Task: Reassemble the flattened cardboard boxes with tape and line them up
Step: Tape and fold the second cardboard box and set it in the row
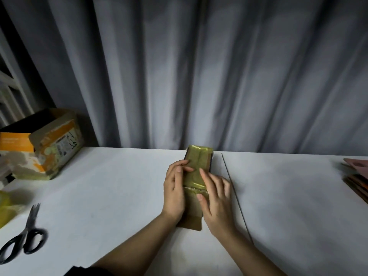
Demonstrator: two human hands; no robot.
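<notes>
Cardboard wrapped in glossy yellow-green tape sits between my two hands: a small box [196, 176], lying lengthwise near the middle of the table's far edge, its far end almost touching the grey curtain [199, 76]. My left hand [175, 188] curls against the box's left side with the thumb laid over the top, which I judge is there to brace it so it does not slide. My right hand [215, 196] lies flat with straight fingers across the top and right side, pressing the tape down over a seam that runs across the box; I hold nothing in it. The near end of the box is bare brown cardboard with a flap sticking out toward me, so I reckon the taping is only partly done. At the table's far left corner stands a larger taped box [53, 144] with orange print, probably the start of the line-up, with an orange-and-black carton [16, 140] beside it. Black scissors [23, 240] lie near the left edge, within reach for cutting tape, and a blurred yellow-green lump [8, 210] at that edge may be the tape roll, though I cannot tell. Flat brown sheets [356, 176] are stacked at the right edge, likely boxes waiting.
</notes>
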